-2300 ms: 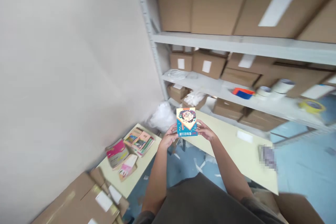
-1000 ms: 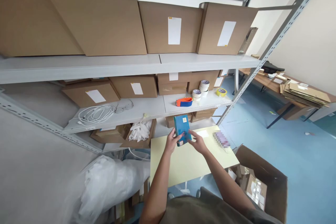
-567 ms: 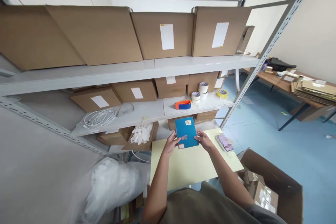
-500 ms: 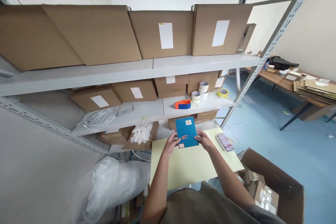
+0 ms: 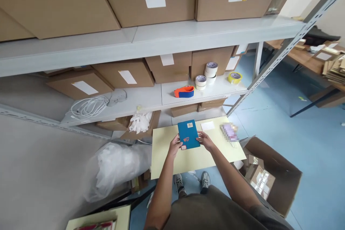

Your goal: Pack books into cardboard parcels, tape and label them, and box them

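Observation:
Between my two hands is a blue book (image 5: 189,133) with a white barcode label near its top and a small reddish figure on the cover. My left hand (image 5: 175,145) grips its lower left edge, the thumb lying on the cover. On the opposite side my right hand (image 5: 205,140) pinches the right edge. The book is held over a pale yellow table (image 5: 167,158). Behind it on the tabletop lies a white paper (image 5: 207,125). To the right rests a blurred-out purple item (image 5: 230,132).
A shelf rack (image 5: 151,39) with cardboard boxes rises in front. Its middle shelf carries tape rolls (image 5: 201,81), an orange-and-blue tape dispenser (image 5: 184,92) and a coiled white cable (image 5: 88,107). An open carton (image 5: 285,176) stands right; a plastic-wrapped bundle (image 5: 115,165) lies left.
My view has tipped downward, bringing my shoes and a second yellow surface into sight. Both hands keep hold of the book, and the white paper behind it now shows.

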A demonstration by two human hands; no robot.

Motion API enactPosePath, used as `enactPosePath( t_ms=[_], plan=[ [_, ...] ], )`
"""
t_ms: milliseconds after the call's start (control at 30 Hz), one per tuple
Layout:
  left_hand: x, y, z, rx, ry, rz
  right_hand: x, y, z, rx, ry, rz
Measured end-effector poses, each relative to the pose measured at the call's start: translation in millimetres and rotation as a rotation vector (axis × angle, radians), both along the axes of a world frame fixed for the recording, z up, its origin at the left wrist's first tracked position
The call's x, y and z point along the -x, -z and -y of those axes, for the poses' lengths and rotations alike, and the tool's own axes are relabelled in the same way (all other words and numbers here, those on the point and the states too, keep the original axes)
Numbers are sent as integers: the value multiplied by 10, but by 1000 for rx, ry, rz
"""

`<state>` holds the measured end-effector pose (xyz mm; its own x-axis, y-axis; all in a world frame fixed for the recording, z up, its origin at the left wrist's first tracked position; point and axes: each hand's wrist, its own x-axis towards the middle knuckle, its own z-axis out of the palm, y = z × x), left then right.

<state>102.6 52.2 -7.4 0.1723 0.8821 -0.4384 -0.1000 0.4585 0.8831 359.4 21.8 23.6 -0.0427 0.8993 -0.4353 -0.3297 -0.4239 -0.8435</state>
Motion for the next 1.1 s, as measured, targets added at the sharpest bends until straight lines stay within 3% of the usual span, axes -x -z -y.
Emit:
enactPosePath(
  t_ms=[67, 167, 300, 400, 500, 600, 667, 833, 967, 1100],
  plan=[
    [-57, 3, 36, -52, -59, -124, 17, 35, 16, -36, 6, 47],
    [-254, -154, 63, -191, -111, -246, 148, -21, 42, -156, 34, 236],
    [-588, -518, 55, -296, -35, -62, 416, -219, 78, -424, 12, 490],
    [-655, -748, 18, -353, -14, 0, 502, -340, 67, -537, -45, 514],
    [-506, -884, -28, -330, 15, 82, 395, -399, 11, -529, -61, 469],
    [-245, -951, -71, -213, 65, 201, 162, -433, -50, -414, 89, 489],
    [-88, -966, -103, -155, 100, 295, 18, -463, -72, -306, 140, 432],
    [43, -871, -181, -72, 67, 286, -86, -537, -41, -175, 12, 80],
    [-13, -692, -193, -94, -46, 183, -35, -492, 3, -157, 104, 68],
    [-43, -480, -182, -110, -63, 133, -13, -282, 18, -122, 103, 56]
  ],
)
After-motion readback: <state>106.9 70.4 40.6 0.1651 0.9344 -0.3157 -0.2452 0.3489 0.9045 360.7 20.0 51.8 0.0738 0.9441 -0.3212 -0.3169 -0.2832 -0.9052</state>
